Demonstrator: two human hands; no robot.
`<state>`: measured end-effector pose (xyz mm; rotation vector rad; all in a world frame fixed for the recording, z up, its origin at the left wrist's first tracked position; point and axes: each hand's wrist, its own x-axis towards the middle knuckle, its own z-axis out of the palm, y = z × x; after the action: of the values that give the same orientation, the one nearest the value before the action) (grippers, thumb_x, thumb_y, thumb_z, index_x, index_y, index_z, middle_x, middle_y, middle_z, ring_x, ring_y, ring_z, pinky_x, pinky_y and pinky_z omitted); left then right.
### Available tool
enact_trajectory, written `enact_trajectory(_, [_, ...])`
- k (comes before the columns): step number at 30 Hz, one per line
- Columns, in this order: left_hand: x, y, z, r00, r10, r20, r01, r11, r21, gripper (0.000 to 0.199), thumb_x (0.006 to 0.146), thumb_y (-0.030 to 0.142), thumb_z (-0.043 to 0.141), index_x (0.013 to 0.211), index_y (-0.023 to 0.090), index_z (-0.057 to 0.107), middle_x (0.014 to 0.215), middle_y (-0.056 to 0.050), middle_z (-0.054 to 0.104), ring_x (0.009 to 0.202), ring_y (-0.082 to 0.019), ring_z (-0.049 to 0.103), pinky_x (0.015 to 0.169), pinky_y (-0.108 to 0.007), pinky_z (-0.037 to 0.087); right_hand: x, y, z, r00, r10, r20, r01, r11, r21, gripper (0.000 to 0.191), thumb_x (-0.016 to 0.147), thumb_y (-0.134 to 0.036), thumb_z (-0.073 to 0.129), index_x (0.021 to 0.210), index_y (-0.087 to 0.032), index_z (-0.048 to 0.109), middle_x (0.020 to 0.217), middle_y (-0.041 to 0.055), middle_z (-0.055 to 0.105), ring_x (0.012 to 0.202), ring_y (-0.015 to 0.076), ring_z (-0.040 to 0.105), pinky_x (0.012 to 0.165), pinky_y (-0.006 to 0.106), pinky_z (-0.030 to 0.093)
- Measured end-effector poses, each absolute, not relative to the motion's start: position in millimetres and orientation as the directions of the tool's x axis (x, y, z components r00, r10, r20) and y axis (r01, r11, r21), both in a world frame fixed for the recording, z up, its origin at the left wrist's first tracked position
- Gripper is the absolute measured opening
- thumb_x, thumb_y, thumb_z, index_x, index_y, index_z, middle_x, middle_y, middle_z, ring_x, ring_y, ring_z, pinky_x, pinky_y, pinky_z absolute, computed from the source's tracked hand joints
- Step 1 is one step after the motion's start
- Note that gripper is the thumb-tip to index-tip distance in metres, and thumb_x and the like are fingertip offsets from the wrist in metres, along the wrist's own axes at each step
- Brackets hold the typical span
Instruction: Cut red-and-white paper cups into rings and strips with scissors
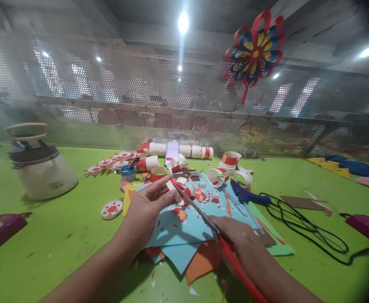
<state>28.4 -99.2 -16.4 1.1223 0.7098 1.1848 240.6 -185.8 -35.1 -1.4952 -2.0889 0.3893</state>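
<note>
My left hand [148,206] pinches a red-and-white paper strip [172,184] between thumb and fingers. My right hand [242,237] is closed around the red handles of a pair of scissors [205,215]. The blades point up and left, with their tips beside the strip; whether they touch it is hard to tell. Under both hands lie light-blue paper sheets [168,240], strewn with red and white scraps. Just beyond the left fingertips are curled cup pieces, among them a white ring [197,181] and a red ring [158,173].
A blue glue gun [245,195] with a looped black cord [301,227] lies at right. Stacked paper cups [184,150] and a phone [172,150] stand behind. To the left are a round flower-patterned disc [111,209], a blue jar [128,173] and a large white container [42,168].
</note>
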Motion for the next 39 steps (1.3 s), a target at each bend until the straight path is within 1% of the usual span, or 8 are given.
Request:
enact_trajectory(7, [32, -103, -16, 0.237, 0.964, 0.117, -0.381, -0.018, 0.924, 0.059, 0.073, 0.028, 0.078, 0.128, 0.023, 0.058, 0.104, -0.009, 0.073, 0.093, -0.024, 0.068, 0.089, -0.041, 0.049, 237, -188, -32, -0.213, 0.934, 0.288, 0.786, 0.339, -0.517, 0.019, 0.087, -0.016, 0.049, 0.096, -0.02, 0.065, 0.091, 0.0063, 0.07, 0.081, 0.0228, 0.061, 0.074, 0.035, 0.045])
enact_trajectory(12, [31, -104, -11, 0.262, 0.96, 0.097, -0.433, 0.027, 0.901, 0.056, 0.074, 0.026, 0.077, 0.127, 0.02, 0.059, 0.108, -0.01, 0.072, 0.092, -0.024, 0.068, 0.089, -0.04, 0.05, 237, -187, -31, -0.199, 0.939, 0.28, 0.798, 0.321, -0.51, 0.016, 0.085, -0.017, 0.049, 0.087, -0.018, 0.064, 0.09, 0.0075, 0.07, 0.081, 0.0242, 0.061, 0.076, 0.037, 0.045])
enact_trajectory(15, [31, -103, -7, 0.262, 0.961, 0.089, -0.492, 0.054, 0.869, 0.05, 0.077, 0.026, 0.074, 0.124, 0.018, 0.06, 0.11, -0.011, 0.071, 0.095, -0.022, 0.067, 0.089, -0.036, 0.051, 240, -185, -34, -0.211, 0.932, 0.294, 0.81, 0.335, -0.482, 0.021, 0.084, -0.016, 0.047, 0.095, -0.017, 0.065, 0.093, 0.0089, 0.069, 0.084, 0.0256, 0.061, 0.077, 0.039, 0.046])
enact_trajectory(19, [31, -101, -7, 0.243, 0.967, 0.069, -0.485, 0.06, 0.873, 0.04, 0.074, 0.026, 0.076, 0.111, 0.014, 0.067, 0.109, -0.012, 0.071, 0.094, -0.021, 0.067, 0.088, -0.032, 0.051, 243, -184, -37, -0.243, 0.926, 0.29, 0.811, 0.358, -0.463, 0.025, 0.086, -0.016, 0.049, 0.106, -0.018, 0.062, 0.1, 0.0099, 0.067, 0.093, 0.026, 0.059, 0.083, 0.041, 0.045])
enact_trajectory(25, [32, -101, -13, 0.208, 0.973, 0.097, -0.404, -0.004, 0.915, 0.037, 0.071, 0.03, 0.079, 0.106, 0.019, 0.07, 0.098, -0.007, 0.074, 0.093, -0.02, 0.067, 0.091, -0.033, 0.048, 243, -185, -34, -0.269, 0.919, 0.289, 0.773, 0.385, -0.505, 0.022, 0.089, -0.017, 0.049, 0.107, -0.021, 0.06, 0.098, 0.0075, 0.066, 0.093, 0.024, 0.059, 0.083, 0.039, 0.045])
enact_trajectory(29, [31, -101, -13, 0.226, 0.966, 0.122, -0.362, -0.032, 0.931, 0.038, 0.072, 0.031, 0.078, 0.108, 0.021, 0.07, 0.102, -0.007, 0.074, 0.095, -0.021, 0.067, 0.091, -0.032, 0.047, 241, -186, -33, -0.256, 0.921, 0.294, 0.789, 0.375, -0.487, 0.02, 0.087, -0.018, 0.048, 0.101, -0.019, 0.062, 0.091, 0.0085, 0.066, 0.09, 0.0257, 0.06, 0.082, 0.041, 0.045])
enact_trajectory(33, [31, -102, -13, 0.22, 0.964, 0.148, -0.367, -0.059, 0.928, 0.036, 0.073, 0.029, 0.077, 0.107, 0.021, 0.07, 0.106, -0.007, 0.073, 0.093, -0.02, 0.068, 0.087, -0.03, 0.05, 237, -187, -30, -0.216, 0.934, 0.284, 0.785, 0.339, -0.518, 0.018, 0.088, -0.02, 0.047, 0.093, -0.02, 0.064, 0.09, 0.007, 0.068, 0.085, 0.0241, 0.061, 0.077, 0.037, 0.046])
enact_trajectory(39, [34, -104, -13, 0.181, 0.973, 0.145, -0.419, -0.057, 0.906, 0.03, 0.071, 0.026, 0.079, 0.1, 0.021, 0.071, 0.092, -0.003, 0.074, 0.085, -0.015, 0.068, 0.08, -0.025, 0.052, 235, -188, -27, -0.194, 0.953, 0.234, 0.791, 0.293, -0.537, 0.019, 0.087, -0.012, 0.048, 0.087, -0.02, 0.065, 0.084, 0.003, 0.068, 0.076, 0.0206, 0.06, 0.071, 0.033, 0.044])
